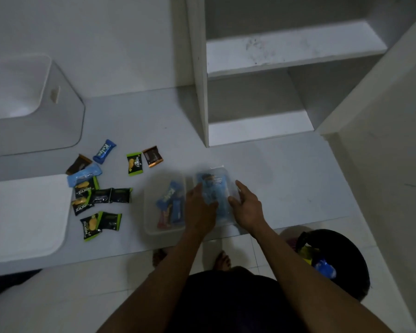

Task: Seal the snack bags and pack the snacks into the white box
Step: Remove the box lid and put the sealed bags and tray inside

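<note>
Blue wrappers (104, 151), green-and-black packets (135, 164), a brown-orange packet (153, 156), white box (34, 102), white counter (274, 169).

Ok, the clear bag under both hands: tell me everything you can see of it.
The clear bag is a see-through plastic pouch lying flat on the white counter, just right of a second clear bag that holds several bars. Light blue snack packs show through it. Its far edge is glossy and catches the light. The left hand lies over its left side and the right hand rests on its right edge, fingers fairly straight. Whether its opening is sealed cannot be told.
</note>
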A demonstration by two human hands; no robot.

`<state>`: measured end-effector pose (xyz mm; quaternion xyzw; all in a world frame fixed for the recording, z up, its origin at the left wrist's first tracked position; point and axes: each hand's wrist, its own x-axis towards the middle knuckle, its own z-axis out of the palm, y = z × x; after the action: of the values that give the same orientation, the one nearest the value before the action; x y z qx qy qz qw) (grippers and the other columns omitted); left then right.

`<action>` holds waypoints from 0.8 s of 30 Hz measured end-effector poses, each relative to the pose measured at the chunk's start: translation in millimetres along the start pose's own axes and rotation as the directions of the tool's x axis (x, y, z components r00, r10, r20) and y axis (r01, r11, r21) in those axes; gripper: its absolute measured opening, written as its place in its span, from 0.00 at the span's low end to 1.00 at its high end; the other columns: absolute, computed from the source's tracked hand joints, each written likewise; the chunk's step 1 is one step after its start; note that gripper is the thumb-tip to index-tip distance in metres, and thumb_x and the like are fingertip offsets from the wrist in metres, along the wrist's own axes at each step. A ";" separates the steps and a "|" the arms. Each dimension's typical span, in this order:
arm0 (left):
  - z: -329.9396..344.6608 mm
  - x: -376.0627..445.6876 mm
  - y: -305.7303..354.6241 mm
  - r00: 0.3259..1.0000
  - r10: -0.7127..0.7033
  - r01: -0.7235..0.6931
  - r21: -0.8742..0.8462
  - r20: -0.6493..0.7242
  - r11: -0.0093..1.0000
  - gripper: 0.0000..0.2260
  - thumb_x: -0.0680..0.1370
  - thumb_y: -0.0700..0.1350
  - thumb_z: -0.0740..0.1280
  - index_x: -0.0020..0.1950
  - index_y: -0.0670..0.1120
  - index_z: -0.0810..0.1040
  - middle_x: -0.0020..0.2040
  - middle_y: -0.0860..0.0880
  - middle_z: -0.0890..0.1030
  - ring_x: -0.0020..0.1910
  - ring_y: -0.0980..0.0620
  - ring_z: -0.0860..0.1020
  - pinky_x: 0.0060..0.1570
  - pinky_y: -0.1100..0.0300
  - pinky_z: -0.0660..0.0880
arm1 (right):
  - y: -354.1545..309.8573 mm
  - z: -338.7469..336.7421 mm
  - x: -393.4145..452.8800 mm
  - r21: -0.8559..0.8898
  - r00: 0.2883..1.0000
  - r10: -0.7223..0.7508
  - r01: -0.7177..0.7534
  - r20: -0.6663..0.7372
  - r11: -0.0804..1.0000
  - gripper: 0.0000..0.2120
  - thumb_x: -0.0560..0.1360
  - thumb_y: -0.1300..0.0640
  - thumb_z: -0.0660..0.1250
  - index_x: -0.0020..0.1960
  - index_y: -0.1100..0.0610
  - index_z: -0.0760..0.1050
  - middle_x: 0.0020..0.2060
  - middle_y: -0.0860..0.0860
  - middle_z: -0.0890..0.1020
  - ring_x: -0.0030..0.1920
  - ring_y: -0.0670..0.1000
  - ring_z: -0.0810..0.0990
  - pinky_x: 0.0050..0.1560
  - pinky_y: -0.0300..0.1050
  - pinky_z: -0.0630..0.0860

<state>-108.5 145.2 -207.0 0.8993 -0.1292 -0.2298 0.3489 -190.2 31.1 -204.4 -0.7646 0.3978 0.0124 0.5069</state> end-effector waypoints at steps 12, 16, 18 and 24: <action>-97.3 -16.2 -8.3 0.991 0.056 -0.062 -0.043 -0.123 0.997 0.35 0.71 0.44 0.76 0.74 0.44 0.65 0.70 0.45 0.71 0.66 0.49 0.70 0.59 0.64 0.64 | -64.3 41.2 -19.7 0.052 0.980 -0.183 0.188 -0.079 0.981 0.30 0.75 0.55 0.71 0.75 0.55 0.66 0.68 0.52 0.76 0.66 0.52 0.76 0.66 0.48 0.75; -123.4 -18.4 -40.9 0.993 -0.012 0.006 -0.052 -0.121 0.999 0.39 0.70 0.43 0.78 0.76 0.44 0.62 0.73 0.44 0.69 0.69 0.46 0.70 0.67 0.49 0.70 | -80.0 76.7 -32.4 0.017 0.980 -0.197 0.198 -0.037 0.980 0.32 0.74 0.56 0.72 0.75 0.57 0.65 0.66 0.54 0.77 0.64 0.54 0.77 0.65 0.47 0.75; -127.1 -17.8 -50.2 0.994 -0.014 0.009 -0.055 -0.105 0.998 0.40 0.70 0.44 0.78 0.77 0.44 0.62 0.73 0.44 0.69 0.69 0.46 0.70 0.67 0.45 0.71 | -82.5 86.7 -34.6 -0.001 0.985 -0.168 0.168 -0.027 0.986 0.32 0.75 0.56 0.72 0.75 0.57 0.65 0.67 0.55 0.76 0.65 0.55 0.77 0.65 0.46 0.73; -136.0 -13.6 -63.8 0.996 0.036 -0.046 -0.139 -0.077 0.989 0.35 0.70 0.41 0.77 0.74 0.42 0.65 0.68 0.44 0.74 0.61 0.55 0.71 0.56 0.66 0.68 | -86.4 102.0 -42.3 0.044 0.998 -0.061 0.062 -0.022 0.997 0.32 0.77 0.55 0.70 0.77 0.56 0.61 0.72 0.55 0.71 0.69 0.55 0.72 0.68 0.44 0.69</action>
<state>-47.0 273.9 -158.0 0.8776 -0.1182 -0.1973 0.4206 -126.3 151.0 -169.9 -0.7650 0.3793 -0.0200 0.5201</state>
